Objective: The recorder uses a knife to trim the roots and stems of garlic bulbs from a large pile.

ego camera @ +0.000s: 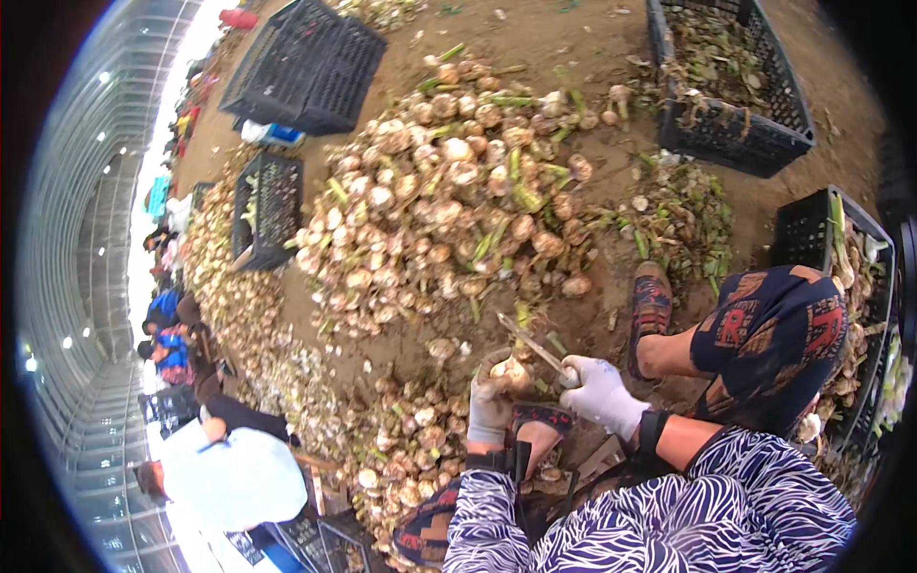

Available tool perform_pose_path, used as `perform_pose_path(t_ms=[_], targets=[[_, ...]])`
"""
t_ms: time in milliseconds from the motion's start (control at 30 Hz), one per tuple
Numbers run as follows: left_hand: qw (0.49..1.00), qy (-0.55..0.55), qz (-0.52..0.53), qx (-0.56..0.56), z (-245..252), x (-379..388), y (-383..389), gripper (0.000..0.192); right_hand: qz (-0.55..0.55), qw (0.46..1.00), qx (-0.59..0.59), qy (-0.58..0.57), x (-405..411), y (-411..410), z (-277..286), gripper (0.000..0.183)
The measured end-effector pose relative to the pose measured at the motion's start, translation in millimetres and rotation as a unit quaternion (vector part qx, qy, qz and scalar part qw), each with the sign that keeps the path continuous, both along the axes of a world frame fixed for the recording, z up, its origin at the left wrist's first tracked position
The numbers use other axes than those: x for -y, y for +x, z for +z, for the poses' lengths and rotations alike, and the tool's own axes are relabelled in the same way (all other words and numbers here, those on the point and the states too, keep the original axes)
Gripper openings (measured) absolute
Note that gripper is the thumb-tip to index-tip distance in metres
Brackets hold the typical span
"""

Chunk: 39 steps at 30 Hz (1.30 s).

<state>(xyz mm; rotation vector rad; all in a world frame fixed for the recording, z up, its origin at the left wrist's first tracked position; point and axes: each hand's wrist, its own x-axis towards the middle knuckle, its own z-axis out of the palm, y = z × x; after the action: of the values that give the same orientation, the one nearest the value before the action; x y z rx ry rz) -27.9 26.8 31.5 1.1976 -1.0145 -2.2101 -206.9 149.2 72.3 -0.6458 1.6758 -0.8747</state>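
Gloved in white, my left hand (491, 401) is closed around a garlic bulb (510, 374) with roots or a stem end pointing away from me. My right hand (600, 394), also in a pale glove, grips a knife (534, 345). Its narrow blade slants up and left, passing above the bulb; whether it touches cannot be told. On the soil beyond my hands lies a large heap of garlic bulbs (430, 208), some with cut green stems. A second garlic pile (415, 437) spreads to the left of my left forearm.
Trimmed stalks and leaves (680, 215) lie beyond my right foot. A black crate of leaf waste (738, 136) stands far right; another crate (809, 222) with stems is beside my knee. Stacked crates (304, 68) and a smaller crate (269, 208) stand left. A person in white (229, 476) sits nearby.
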Motion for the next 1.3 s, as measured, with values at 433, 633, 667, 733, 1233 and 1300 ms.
perform_pose_path(t_ms=[433, 633, 667, 733, 1233, 1300], targets=[[0.879, 0.221, 0.092, -0.413, 58.4, -59.6, 41.9, 0.054, 0.205, 0.976, -0.052, -0.045, -29.1, 7.3, -16.5, 0.036], [0.913, 0.065, 0.191, -0.356, 108.5, -61.2, 49.7, 0.060, 0.141, 0.981, -0.123, 0.054, -23.0, 5.0, -17.6, 0.026], [0.910, 0.077, 0.196, -0.357, 115.1, -61.9, 50.9, 0.062, 0.111, 0.990, -0.085, 0.024, -20.8, 6.5, -11.1, 0.025], [0.929, 0.040, 0.160, -0.331, 123.3, -64.3, 51.3, 0.064, 0.061, 0.990, -0.118, -0.050, -16.9, 11.9, 5.0, 0.022], [0.853, -0.425, -0.201, 0.228, 50.2, -90.0, 68.2, 0.050, 0.356, 0.852, -0.306, -0.230, -27.0, 31.7, 52.0, 0.019], [0.811, -0.443, -0.271, 0.271, 62.1, -91.8, 63.9, 0.054, 0.385, 0.848, -0.300, -0.208, -27.4, 31.0, 51.6, 0.020]])
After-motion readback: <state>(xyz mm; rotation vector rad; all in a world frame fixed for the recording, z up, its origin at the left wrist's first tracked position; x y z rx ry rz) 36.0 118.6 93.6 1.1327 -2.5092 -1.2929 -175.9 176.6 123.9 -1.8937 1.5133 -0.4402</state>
